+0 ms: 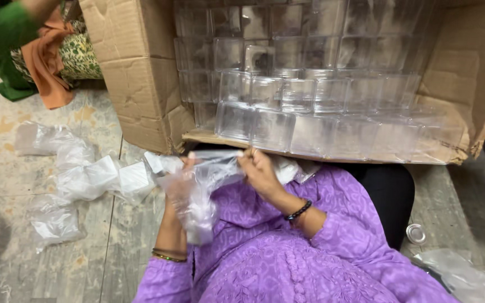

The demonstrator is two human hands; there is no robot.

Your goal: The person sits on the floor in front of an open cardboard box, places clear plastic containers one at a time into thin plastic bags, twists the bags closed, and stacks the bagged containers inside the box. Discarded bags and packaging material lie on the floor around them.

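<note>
Both my hands hold a thin clear plastic bag (200, 193) in front of my purple tunic. My left hand (182, 179) grips the bag's left side, partly veiled by the film. My right hand (259, 168) pinches the bag's top edge on the right. Something pale sits inside the bag's upper part; I cannot tell what it is. Just beyond my hands, a large cardboard box (141, 78) lies on its side, filled with several stacked clear plastic containers (287, 95).
Several white items wrapped in clear bags (85, 177) lie on the stone floor at left. Another person in green and orange cloth (35, 50) sits at top left. A small round lid (416, 233) and crumpled plastic (461, 275) lie at lower right.
</note>
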